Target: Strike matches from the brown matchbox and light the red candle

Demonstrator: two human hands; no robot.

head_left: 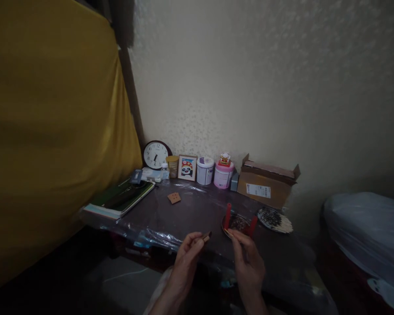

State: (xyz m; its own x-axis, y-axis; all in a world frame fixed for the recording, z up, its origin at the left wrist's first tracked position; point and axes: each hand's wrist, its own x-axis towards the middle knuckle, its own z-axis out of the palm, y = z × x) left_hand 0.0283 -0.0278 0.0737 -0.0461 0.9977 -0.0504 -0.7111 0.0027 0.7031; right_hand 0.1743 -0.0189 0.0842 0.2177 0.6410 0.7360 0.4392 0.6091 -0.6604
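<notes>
Matchstick [226, 230] pinched in right hand [250, 259] beside red candle [228, 214] may, if jolted, topple it; left hand [188, 254], apart, pinches matchbox [207, 236].

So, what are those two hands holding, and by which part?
The left hand holds what looks like a small box by one end; the right hand pinches a thin stick, exact spot unclear.

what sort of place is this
Probably a room in a home: a plastic-covered table against a wall holds a round clock and a framed panda picture, with a yellow curtain-like cloth hanging beside it.
</notes>
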